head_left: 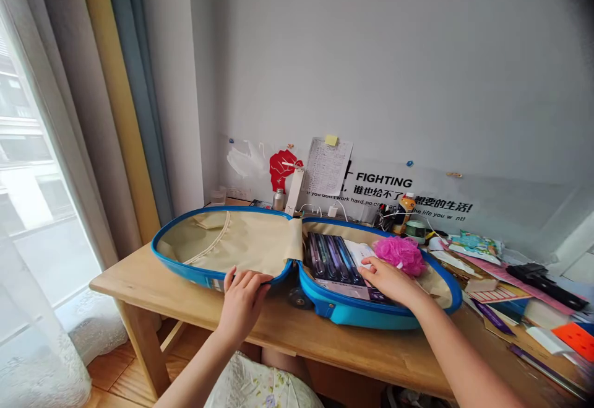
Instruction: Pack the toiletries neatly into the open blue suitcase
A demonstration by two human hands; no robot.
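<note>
The left hand [243, 299] grips the open, blue-shelled, beige-lined suitcase [375, 316] at its edge, while the right hand [388, 279] touches a flat white packet [358, 251], though whether pinching I cannot tell.

The right hand [386, 279] hides part of the white packet [358, 251]; the wall sheet's lines [327, 166] are too small to read.
</note>
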